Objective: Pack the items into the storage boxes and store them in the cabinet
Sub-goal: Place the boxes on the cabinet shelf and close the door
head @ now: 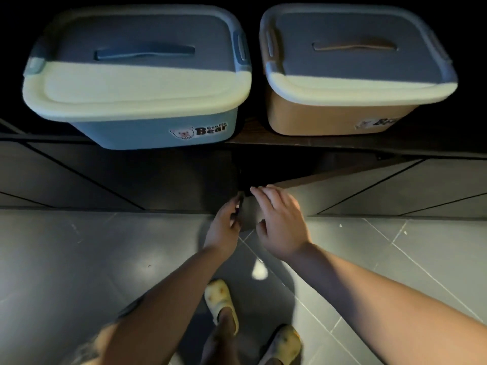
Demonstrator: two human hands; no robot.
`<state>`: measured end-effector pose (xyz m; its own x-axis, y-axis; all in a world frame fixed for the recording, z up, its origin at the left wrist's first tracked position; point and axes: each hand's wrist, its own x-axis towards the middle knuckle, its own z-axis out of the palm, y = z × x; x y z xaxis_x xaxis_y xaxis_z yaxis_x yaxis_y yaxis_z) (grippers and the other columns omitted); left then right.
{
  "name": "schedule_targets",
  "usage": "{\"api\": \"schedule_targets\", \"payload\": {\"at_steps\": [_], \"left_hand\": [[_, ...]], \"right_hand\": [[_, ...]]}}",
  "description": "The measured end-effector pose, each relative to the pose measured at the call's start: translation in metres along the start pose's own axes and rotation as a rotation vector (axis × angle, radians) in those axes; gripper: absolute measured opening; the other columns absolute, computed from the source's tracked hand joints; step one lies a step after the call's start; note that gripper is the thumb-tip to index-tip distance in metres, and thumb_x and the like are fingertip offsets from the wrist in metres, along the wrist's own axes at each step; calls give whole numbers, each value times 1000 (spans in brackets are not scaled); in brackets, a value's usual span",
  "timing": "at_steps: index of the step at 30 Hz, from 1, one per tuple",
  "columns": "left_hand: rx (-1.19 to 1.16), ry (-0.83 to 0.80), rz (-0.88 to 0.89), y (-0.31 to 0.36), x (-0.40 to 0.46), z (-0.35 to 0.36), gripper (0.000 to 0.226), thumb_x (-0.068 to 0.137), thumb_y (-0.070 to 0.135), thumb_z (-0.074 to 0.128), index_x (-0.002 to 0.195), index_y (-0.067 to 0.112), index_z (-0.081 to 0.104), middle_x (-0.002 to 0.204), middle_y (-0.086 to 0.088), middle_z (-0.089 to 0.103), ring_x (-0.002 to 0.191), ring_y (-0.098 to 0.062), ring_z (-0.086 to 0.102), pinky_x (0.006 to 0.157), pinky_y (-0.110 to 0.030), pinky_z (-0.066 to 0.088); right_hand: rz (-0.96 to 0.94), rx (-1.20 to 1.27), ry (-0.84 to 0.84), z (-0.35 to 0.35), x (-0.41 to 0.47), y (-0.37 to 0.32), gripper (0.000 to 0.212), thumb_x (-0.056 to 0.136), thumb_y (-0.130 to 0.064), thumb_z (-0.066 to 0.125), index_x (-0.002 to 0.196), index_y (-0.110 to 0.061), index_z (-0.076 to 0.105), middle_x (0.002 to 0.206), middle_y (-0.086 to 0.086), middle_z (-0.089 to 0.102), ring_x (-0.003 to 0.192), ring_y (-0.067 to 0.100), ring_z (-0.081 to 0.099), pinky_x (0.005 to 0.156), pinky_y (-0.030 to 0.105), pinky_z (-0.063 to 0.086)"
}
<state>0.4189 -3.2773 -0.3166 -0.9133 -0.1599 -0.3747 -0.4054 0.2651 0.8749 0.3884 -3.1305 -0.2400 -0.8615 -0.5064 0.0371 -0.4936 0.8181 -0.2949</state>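
Left hand (226,219) gripping glossy door edge (239,206)

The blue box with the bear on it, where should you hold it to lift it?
Probably by the long handle lying flat in the middle of the blue box's lid, coming from straight above. The lid looks shut, with clips at both ends, so it should hold. For a steadier lift, put a hand under the rim at each end.

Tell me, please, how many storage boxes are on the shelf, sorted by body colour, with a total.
Blue storage box: 1
Orange storage box: 1
Total: 2, both with lids on.
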Motion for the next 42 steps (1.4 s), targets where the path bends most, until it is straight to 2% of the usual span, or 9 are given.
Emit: {"api": "schedule_targets", "payload": {"at_steps": [6,13,18,22,27,31,34,38,42], "left_hand": [[139,24,14,9,-79,33,22,90,11,56,101,30,55,90,19,63,85,-1,61,67,-9,47],[166,-168,-14,17,-159,92,15,85,22,65,92,34,59,87,19,66,86,-2,62,75,-18,50],[213,-373,14,26,-181,143,16,79,34,71,82,41,56,76,22,64,75,11,57,61,-4,39],[228,-532,49,44,-196,197,42,78,36,72,113,44,50,100,15,64,93,-1,62,77,-11,47],[211,-601,101,75,-212,262,66,83,36,67,138,40,32,130,5,56,112,-19,59,96,-40,48],[218,-693,152,97,-216,303,69,87,15,63,145,31,29,136,-5,52,101,-12,61,83,-15,46],[240,-741,136,104,-211,312,69,87,18,63,145,33,29,138,-3,50,103,-21,63,78,-16,43],[236,-638,105,107,-195,281,62,87,26,64,141,39,34,138,3,49,81,-5,64,75,-14,41],[323,-489,88,110,-166,211,57,89,29,58,141,34,36,137,3,50,101,-11,58,83,-18,40]], "right_hand": [[-99,12,32,-11,-79,15,35,88,-34,51,118,-18,59,109,0,57,103,21,52,85,35,45],[112,269,74,-35,-159,47,22,76,-45,74,79,-24,69,102,-7,58,103,17,53,86,39,43],[355,446,18,-52,-223,88,65,63,-43,84,122,-27,60,148,-4,38,140,11,25,111,25,22],[415,570,18,-64,-273,122,81,67,-22,84,138,-21,47,153,-2,29,140,7,26,107,6,19],[511,562,73,-84,-320,161,68,70,1,68,131,-26,54,146,-2,43,131,16,45,100,34,45],[641,374,-2,-102,-335,198,75,67,5,58,135,-27,52,149,-7,41,134,13,41,102,26,42],[683,358,12,-119,-337,215,75,65,1,53,129,-38,56,146,-10,45,130,9,45,94,20,41],[722,339,-20,-123,-330,220,74,64,3,51,127,-35,58,141,-9,51,123,18,53,94,27,46],[853,159,143,-110,-296,185,60,67,-7,60,125,-24,59,136,0,55,125,24,47,100,36,40]]}}
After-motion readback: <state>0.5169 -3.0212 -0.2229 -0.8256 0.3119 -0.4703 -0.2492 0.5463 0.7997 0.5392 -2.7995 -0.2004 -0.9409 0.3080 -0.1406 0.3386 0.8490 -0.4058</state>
